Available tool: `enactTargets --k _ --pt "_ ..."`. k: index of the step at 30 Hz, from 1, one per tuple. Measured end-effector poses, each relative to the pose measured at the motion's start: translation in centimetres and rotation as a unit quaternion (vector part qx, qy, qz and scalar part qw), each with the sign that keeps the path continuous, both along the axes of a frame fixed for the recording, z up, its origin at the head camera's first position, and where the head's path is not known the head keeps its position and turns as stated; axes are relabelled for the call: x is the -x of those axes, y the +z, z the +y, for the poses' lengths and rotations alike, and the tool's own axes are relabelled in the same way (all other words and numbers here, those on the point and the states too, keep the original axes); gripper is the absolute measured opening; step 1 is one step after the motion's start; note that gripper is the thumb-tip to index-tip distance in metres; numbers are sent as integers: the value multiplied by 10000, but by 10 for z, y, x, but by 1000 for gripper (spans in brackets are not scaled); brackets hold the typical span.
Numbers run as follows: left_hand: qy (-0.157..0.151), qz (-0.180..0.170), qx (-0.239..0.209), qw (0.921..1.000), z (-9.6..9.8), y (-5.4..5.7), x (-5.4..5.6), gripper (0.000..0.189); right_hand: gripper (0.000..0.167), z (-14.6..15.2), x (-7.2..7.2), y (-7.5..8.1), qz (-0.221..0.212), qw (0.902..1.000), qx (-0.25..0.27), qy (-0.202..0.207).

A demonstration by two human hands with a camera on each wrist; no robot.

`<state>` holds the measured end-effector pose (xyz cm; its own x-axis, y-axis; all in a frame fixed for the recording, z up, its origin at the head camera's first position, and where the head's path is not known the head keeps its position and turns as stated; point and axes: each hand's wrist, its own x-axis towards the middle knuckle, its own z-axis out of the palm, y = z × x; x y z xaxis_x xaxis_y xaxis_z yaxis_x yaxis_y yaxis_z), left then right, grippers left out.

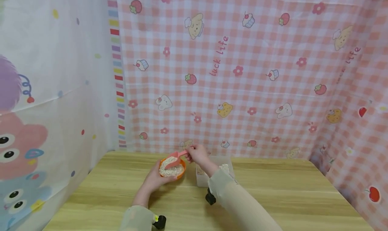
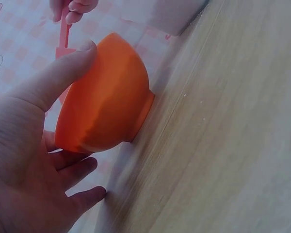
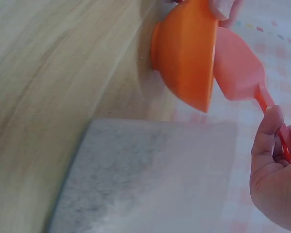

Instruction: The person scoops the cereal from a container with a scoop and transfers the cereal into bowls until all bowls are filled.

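Observation:
An orange bowl [image 1: 184, 172] full of pale flakes, likely oats [image 1: 171, 172], is held by my left hand [image 1: 156, 177], which reaches round its left side. In the left wrist view, the thumb lies along the bowl's [image 2: 106, 97] rim and fingers sit at the opposite side. My right hand [image 1: 198, 156] grips the handle of a pink scoop [image 1: 174, 163]. The scoop's blade is tilted over the flakes inside the bowl. From the right wrist view, the scoop [image 3: 240, 65] shows just past the bowl's rim, with thumb and fingers pinching its handle.
A translucent box [image 1: 204, 182] with more flakes stands right of the bowl, partly hidden by my right forearm. A few tiny crumbs dot the wooden table [image 1: 272, 194]. Behind it hangs a pink checked cloth [image 1: 242, 89]; printed cloths also line both sides.

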<state>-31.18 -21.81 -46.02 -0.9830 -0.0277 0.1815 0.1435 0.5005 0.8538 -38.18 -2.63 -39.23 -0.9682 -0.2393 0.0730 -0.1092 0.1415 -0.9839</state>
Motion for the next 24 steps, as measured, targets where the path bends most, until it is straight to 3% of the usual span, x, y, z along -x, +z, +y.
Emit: enactTargets --k 8,16,24 --pt "7 -45 -15 10000 3 -1 1 107 21 3 -1 14 558 9982 -211 -3" --pt "81 -80 81 9999 1 0 1 111 20 18 2 24 593 9973 -433 -60" --pt "105 -116 137 9998 1 0 -1 111 24 34 3 32 898 9937 -666 5"
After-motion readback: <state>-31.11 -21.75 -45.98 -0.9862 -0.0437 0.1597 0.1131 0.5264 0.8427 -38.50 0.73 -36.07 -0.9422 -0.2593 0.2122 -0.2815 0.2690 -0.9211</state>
